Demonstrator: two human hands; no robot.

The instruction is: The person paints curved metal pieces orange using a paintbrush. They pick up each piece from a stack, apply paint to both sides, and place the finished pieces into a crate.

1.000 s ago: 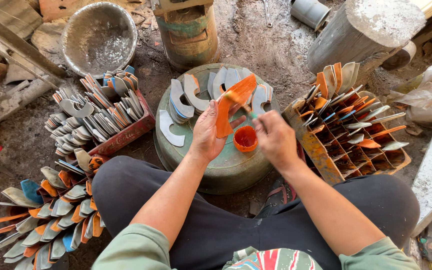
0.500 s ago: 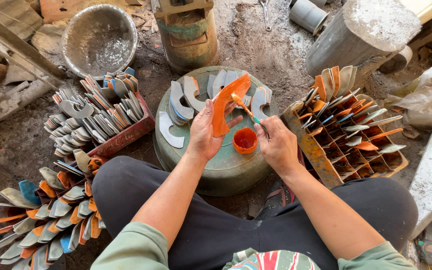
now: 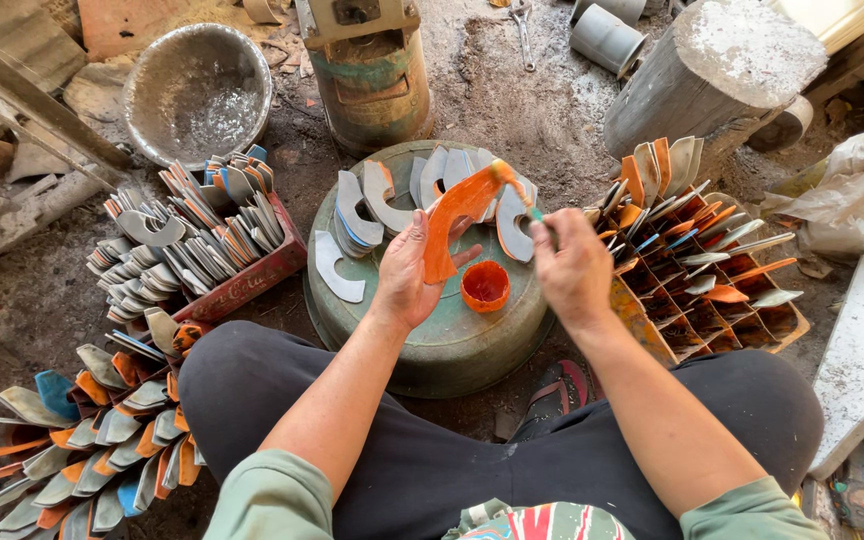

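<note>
Orange curved blade gripped in left hand; brush pinched in right hand.

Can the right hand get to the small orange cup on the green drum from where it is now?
Probably yes. The right hand, holding a thin brush, is just beside the small orange cup on the green drum, and nothing lies between them.

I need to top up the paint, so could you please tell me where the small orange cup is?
In the head view, the small orange cup stands on the round green upturned basin, between the left hand and the right hand.
</note>
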